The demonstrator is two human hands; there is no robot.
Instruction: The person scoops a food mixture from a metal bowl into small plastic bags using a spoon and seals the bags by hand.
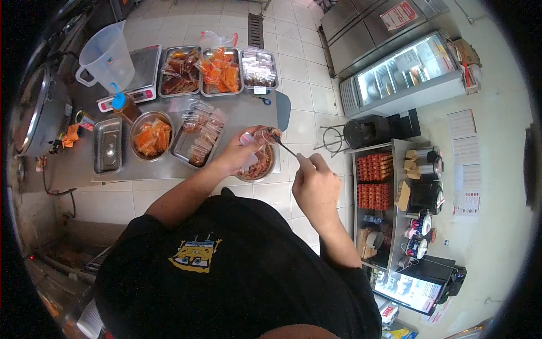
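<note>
Over a round metal bowl of reddish food (261, 168), my left hand (234, 155) holds a small clear plastic bag (262, 135) near its mouth. The fingers of my right hand (315, 183) are wrapped round the handle of a thin dark spoon (288, 150), whose tip is at the bag. To the left of the bowl, a metal tray (183, 146) carries several small filled bags (203, 135). Another round bowl (151, 135) contains bags of orange food. What is inside the bag at the spoon tip is too small to tell.
Three metal trays of packed food (180, 72) line the table's far side. A scale (141, 70), a clear plastic jug (107, 59), a blue-capped bottle (125, 107) and a metal tray (107, 146) are at the left. A shelf with red egg trays (374, 181) stands at the right.
</note>
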